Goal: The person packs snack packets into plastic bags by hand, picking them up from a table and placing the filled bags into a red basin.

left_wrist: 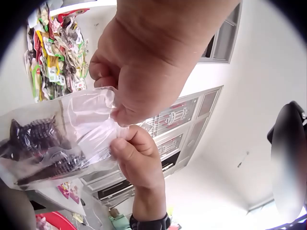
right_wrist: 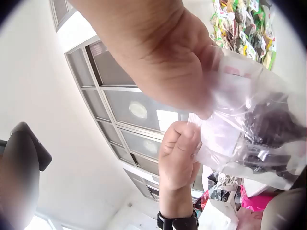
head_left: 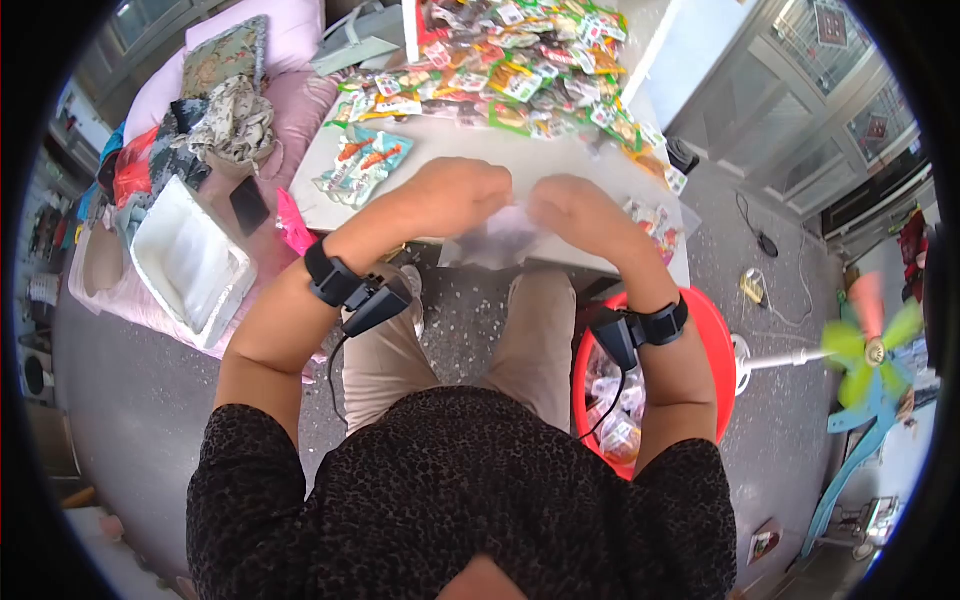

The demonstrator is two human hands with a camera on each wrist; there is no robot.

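A clear plastic bag [left_wrist: 91,120] with dark, ridged pieces inside hangs between the two hands. In the left wrist view the left hand [left_wrist: 144,67] pinches one top corner and the right hand [left_wrist: 141,158] pinches the other. The right wrist view shows the bag [right_wrist: 225,139] from the other side, with the right hand [right_wrist: 163,57] large above and the left hand [right_wrist: 177,155] below at its edge. From the head, the left hand [head_left: 465,190] and right hand [head_left: 570,205] are close together over the table's near edge, the bag [head_left: 495,238] blurred below them.
Many colourful packets [head_left: 520,75] cover the back of the white table [head_left: 320,205]. A blue-white packet [head_left: 365,165] lies at its left, another [head_left: 655,230] at its right. A red tub [head_left: 708,350] holding packets stands on the floor; a white foam box [head_left: 190,260] sits on the pink bedding.
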